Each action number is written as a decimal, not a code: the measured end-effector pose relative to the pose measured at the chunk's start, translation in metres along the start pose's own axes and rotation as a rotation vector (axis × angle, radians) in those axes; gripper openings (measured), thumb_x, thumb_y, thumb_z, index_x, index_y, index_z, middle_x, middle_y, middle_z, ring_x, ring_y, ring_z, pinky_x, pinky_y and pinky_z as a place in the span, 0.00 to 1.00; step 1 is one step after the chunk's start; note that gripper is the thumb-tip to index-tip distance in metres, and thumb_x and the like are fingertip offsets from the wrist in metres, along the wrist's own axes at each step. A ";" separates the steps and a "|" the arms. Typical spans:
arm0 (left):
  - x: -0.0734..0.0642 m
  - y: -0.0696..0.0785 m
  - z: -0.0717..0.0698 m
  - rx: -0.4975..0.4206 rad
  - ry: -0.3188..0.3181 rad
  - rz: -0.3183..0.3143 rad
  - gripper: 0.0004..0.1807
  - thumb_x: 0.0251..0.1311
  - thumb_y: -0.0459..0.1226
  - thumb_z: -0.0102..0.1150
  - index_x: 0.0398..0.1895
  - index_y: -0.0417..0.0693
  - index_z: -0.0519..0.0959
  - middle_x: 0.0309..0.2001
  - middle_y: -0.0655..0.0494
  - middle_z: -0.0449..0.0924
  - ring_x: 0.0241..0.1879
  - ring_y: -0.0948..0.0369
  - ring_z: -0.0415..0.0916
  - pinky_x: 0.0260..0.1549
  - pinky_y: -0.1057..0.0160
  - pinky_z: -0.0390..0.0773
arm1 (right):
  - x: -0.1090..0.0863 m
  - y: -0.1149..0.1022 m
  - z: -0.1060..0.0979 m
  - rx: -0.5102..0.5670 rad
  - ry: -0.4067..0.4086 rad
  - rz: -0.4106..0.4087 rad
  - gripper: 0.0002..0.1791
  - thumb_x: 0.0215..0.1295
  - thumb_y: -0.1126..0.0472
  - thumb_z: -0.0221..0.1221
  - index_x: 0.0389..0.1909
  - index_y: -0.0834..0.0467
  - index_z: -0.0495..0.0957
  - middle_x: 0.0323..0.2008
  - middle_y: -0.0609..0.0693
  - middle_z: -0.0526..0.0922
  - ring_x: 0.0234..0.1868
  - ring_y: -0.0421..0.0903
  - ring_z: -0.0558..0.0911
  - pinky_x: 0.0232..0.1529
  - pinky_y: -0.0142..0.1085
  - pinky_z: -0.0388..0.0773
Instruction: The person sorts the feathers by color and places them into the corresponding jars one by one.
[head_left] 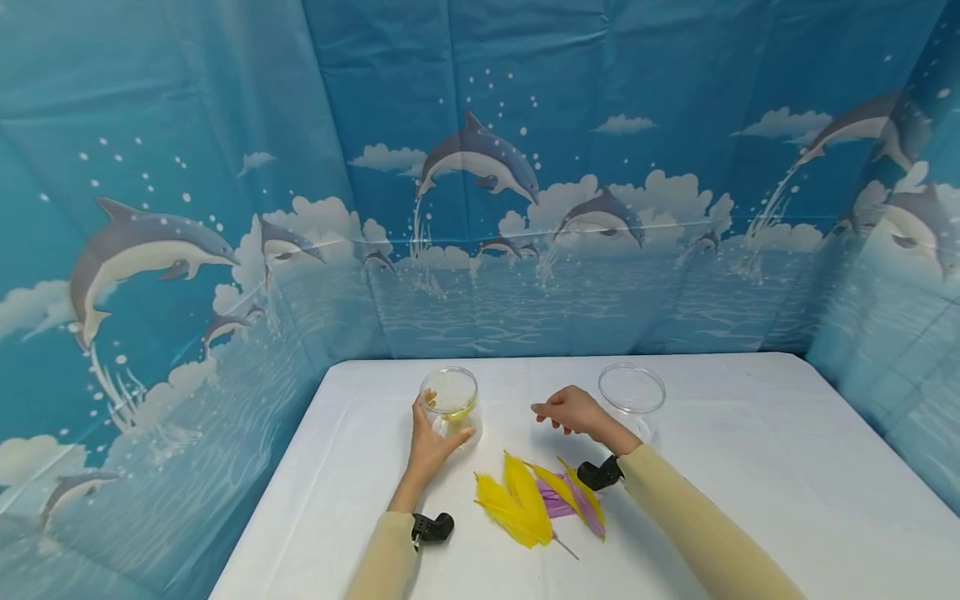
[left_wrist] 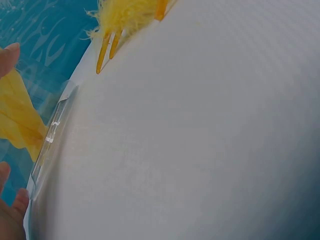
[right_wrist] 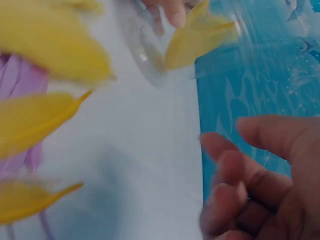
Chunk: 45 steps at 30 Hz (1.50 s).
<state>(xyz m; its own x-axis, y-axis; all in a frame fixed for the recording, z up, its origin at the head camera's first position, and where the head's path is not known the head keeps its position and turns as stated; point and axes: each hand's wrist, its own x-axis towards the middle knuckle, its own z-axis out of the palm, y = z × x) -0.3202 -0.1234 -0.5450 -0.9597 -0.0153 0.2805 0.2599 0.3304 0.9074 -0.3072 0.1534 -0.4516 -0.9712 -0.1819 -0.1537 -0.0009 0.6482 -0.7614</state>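
Observation:
My left hand [head_left: 432, 448] grips a clear round jar [head_left: 477, 425] at the left of the table, thumb and fingers around its sides. Inside that jar lies a yellow feather [right_wrist: 192, 42], seen through the wall in both wrist views. My right hand [head_left: 573, 409] hovers between two jars, holding nothing; the right wrist view shows its fingers loosely bent, thumb apart from them. Below the hands, several yellow feathers [head_left: 527, 496] lie in a loose pile with purple feathers [head_left: 553, 502], partly overlapping.
A second clear jar [head_left: 632, 410] stands at the right, partly behind my right forearm. The white-covered table [head_left: 750, 467] ends at a blue dolphin-print curtain [head_left: 480, 300] along the back and sides. Black wrist cameras [head_left: 433, 527] sit on both wrists.

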 end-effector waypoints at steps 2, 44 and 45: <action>0.000 0.001 -0.001 0.001 0.004 0.002 0.61 0.41 0.48 0.77 0.73 0.54 0.43 0.70 0.51 0.51 0.68 0.51 0.50 0.63 0.45 0.53 | -0.005 0.007 -0.002 -0.057 -0.046 0.005 0.18 0.64 0.49 0.60 0.30 0.61 0.85 0.21 0.59 0.77 0.15 0.44 0.65 0.18 0.33 0.64; -0.002 0.000 0.000 -0.019 -0.002 0.009 0.62 0.41 0.49 0.77 0.73 0.54 0.42 0.70 0.49 0.50 0.68 0.50 0.48 0.63 0.43 0.51 | -0.012 0.029 0.005 -0.107 -0.111 0.051 0.13 0.55 0.55 0.67 0.20 0.60 0.81 0.11 0.46 0.60 0.11 0.41 0.58 0.15 0.30 0.58; -0.002 -0.001 -0.001 -0.015 -0.002 0.012 0.62 0.41 0.49 0.77 0.73 0.54 0.42 0.70 0.49 0.50 0.68 0.50 0.48 0.63 0.43 0.51 | -0.012 0.026 0.004 -0.079 -0.092 0.037 0.13 0.56 0.56 0.67 0.21 0.60 0.81 0.12 0.47 0.63 0.11 0.42 0.59 0.16 0.31 0.59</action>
<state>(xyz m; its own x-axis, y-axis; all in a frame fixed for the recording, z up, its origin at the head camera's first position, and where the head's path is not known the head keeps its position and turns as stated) -0.3187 -0.1241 -0.5458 -0.9568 -0.0097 0.2905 0.2726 0.3166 0.9085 -0.2951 0.1695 -0.4715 -0.9449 -0.2218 -0.2407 0.0119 0.7116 -0.7025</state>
